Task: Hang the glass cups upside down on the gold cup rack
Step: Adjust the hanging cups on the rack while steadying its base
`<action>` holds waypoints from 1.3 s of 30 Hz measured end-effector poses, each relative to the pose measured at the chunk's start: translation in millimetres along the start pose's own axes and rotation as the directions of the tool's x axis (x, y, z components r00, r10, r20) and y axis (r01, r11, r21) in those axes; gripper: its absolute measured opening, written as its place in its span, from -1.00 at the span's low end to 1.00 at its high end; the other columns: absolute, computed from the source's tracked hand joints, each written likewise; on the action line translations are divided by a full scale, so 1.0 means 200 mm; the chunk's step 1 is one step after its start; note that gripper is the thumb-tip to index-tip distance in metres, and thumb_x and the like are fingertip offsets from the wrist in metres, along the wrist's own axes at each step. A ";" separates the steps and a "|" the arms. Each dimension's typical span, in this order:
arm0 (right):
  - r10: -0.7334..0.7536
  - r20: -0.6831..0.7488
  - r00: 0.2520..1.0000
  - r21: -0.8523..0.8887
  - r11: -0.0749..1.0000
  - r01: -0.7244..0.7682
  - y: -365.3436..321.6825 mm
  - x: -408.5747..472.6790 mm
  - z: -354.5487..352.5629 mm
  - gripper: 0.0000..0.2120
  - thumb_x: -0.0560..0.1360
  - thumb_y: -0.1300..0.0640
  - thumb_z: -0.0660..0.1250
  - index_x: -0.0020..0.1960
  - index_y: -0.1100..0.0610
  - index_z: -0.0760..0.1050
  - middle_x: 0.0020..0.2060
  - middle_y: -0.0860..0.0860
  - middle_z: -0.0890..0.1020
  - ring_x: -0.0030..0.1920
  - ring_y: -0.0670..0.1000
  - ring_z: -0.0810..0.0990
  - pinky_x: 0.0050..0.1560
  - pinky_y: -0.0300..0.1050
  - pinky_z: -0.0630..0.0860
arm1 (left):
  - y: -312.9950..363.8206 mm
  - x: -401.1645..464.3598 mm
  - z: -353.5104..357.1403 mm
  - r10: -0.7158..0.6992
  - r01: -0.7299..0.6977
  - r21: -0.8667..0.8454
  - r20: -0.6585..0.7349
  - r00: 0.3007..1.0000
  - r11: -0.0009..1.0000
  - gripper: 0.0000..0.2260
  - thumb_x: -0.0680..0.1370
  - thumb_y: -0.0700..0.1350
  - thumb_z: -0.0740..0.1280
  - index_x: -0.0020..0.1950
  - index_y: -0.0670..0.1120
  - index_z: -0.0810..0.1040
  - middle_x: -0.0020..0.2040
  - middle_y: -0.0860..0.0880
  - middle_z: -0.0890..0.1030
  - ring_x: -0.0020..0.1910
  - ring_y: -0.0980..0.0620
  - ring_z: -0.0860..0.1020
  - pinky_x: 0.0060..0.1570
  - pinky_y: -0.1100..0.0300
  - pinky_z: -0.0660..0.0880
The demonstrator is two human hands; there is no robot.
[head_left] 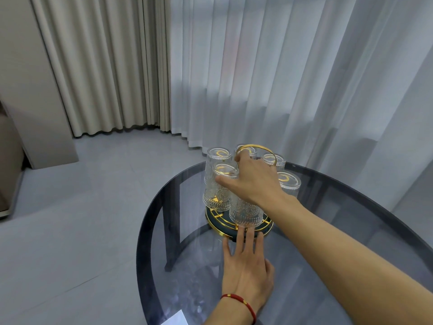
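The gold cup rack (257,146) stands on its dark, gold-rimmed round base (212,220) at the far side of the table. Several patterned glass cups hang upside down on it, among them one at the back left (219,157) and one at the right (290,182). My right hand (255,181) reaches over the rack from the right and closes on the top of the front glass cup (246,214), which is upside down just above the base. My left hand (246,270) lies flat on the table, fingers apart, its fingertips at the base's near rim.
The rack sits on a round smoked-glass table (351,207) with dark legs showing through. A white sheet (175,319) lies at the near edge. Sheer white curtains (281,78) hang close behind the table; grey tiled floor lies to the left.
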State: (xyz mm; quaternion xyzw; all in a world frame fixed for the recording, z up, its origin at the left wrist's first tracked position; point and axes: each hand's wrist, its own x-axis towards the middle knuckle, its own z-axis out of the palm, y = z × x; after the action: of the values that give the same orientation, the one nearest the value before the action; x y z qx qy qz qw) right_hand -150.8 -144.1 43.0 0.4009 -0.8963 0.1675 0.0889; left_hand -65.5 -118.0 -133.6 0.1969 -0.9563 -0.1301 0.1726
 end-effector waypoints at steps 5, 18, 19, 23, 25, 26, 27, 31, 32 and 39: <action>0.012 -0.037 0.999 0.068 0.998 -0.009 0.01 0.02 0.02 -0.26 0.40 -0.44 0.35 0.37 0.04 0.43 0.19 0.01 0.69 0.27 0.16 0.62 0.35 0.30 0.43 | 0.01 0.00 0.00 0.007 -0.007 0.008 -0.022 1.000 1.000 -0.46 0.58 0.03 0.12 0.55 -0.07 0.25 0.60 -0.11 0.20 0.59 -0.13 0.04 0.47 -0.35 0.05; -0.079 0.004 0.997 0.047 0.996 0.079 0.00 0.05 0.03 -0.28 0.32 -0.50 0.35 0.20 0.04 0.65 0.11 0.00 0.70 0.26 0.15 0.56 0.31 0.42 0.39 | 0.00 0.01 0.02 0.000 0.000 0.010 -0.007 1.000 1.000 -0.46 0.59 0.05 0.06 0.57 -0.04 0.16 0.63 -0.09 0.10 0.60 -0.10 -0.07 0.49 -0.33 -0.08; -0.083 0.005 0.997 0.051 0.995 0.083 0.00 0.05 0.03 -0.27 0.32 -0.49 0.35 0.21 0.05 0.65 0.11 0.01 0.70 0.25 0.15 0.56 0.31 0.42 0.40 | 0.00 0.01 0.02 -0.001 0.002 0.009 -0.007 1.000 1.000 -0.46 0.59 0.05 0.06 0.57 -0.04 0.16 0.63 -0.08 0.10 0.60 -0.10 -0.08 0.49 -0.34 -0.08; -0.108 0.013 0.994 0.012 0.994 0.108 0.01 0.05 0.04 -0.29 0.36 -0.48 0.35 0.25 0.04 0.60 0.18 0.01 0.65 0.31 0.13 0.50 0.31 0.38 0.41 | 0.00 0.00 0.02 -0.001 0.001 0.009 -0.014 1.000 1.000 -0.47 0.59 0.05 0.08 0.56 -0.05 0.18 0.62 -0.09 0.13 0.60 -0.11 -0.05 0.47 -0.36 -0.03; -0.119 0.029 0.992 -0.014 0.993 0.119 0.02 0.05 0.04 -0.29 0.38 -0.49 0.32 0.27 0.04 0.57 0.23 0.02 0.62 0.35 0.13 0.44 0.33 0.37 0.39 | 0.00 0.00 0.02 -0.001 0.002 0.019 -0.022 1.000 1.000 -0.47 0.59 0.05 0.11 0.56 -0.06 0.22 0.61 -0.11 0.18 0.60 -0.13 0.00 0.47 -0.36 0.01; -0.127 0.035 0.991 -0.028 0.991 0.128 0.02 0.04 0.04 -0.29 0.39 -0.49 0.30 0.28 0.04 0.56 0.25 0.02 0.61 0.36 0.14 0.43 0.33 0.36 0.39 | 0.00 0.00 0.02 0.000 0.000 0.019 -0.024 1.000 1.000 -0.48 0.59 0.05 0.11 0.55 -0.06 0.23 0.60 -0.11 0.19 0.60 -0.13 0.01 0.47 -0.37 0.03; -0.136 0.039 0.990 -0.041 0.990 0.138 0.02 0.04 0.04 -0.29 0.40 -0.49 0.29 0.29 0.04 0.56 0.27 0.02 0.60 0.37 0.14 0.42 0.34 0.36 0.38 | 0.00 0.00 0.02 0.003 -0.002 0.017 -0.023 1.000 1.000 -0.48 0.59 0.05 0.11 0.55 -0.06 0.23 0.60 -0.11 0.19 0.60 -0.13 0.01 0.46 -0.36 0.03; -0.164 0.043 0.986 -0.089 0.982 0.167 0.02 0.05 0.04 -0.29 0.42 -0.47 0.29 0.30 0.07 0.55 0.28 0.04 0.59 0.37 0.15 0.42 0.36 0.34 0.36 | 0.00 0.00 0.02 0.004 -0.004 0.009 -0.015 1.000 1.000 -0.47 0.60 0.05 0.09 0.56 -0.05 0.20 0.62 -0.10 0.14 0.60 -0.12 -0.03 0.47 -0.36 0.00; -0.167 0.046 0.985 -0.097 0.981 0.170 0.02 0.05 0.04 -0.29 0.42 -0.46 0.28 0.30 0.07 0.55 0.28 0.05 0.60 0.37 0.15 0.42 0.36 0.33 0.35 | 0.00 0.00 0.01 0.004 -0.004 0.008 -0.011 1.000 1.000 -0.47 0.60 0.05 0.08 0.56 -0.05 0.19 0.62 -0.10 0.13 0.60 -0.12 -0.04 0.47 -0.36 -0.01; -0.170 0.057 0.984 -0.096 0.980 0.175 0.03 0.05 0.03 -0.27 0.40 -0.48 0.29 0.30 0.06 0.56 0.29 0.04 0.61 0.39 0.15 0.43 0.37 0.37 0.31 | 0.00 -0.01 0.01 0.008 -0.009 -0.010 -0.014 1.000 1.000 -0.47 0.59 0.04 0.10 0.56 -0.06 0.19 0.62 -0.11 0.14 0.60 -0.12 -0.04 0.47 -0.36 0.00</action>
State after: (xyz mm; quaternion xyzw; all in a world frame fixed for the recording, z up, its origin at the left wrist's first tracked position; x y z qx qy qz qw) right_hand -162.2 -148.8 39.5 0.4762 -0.8673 0.1040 0.1013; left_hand -65.3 -117.2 -135.8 0.1928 -0.9553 -0.1329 0.1807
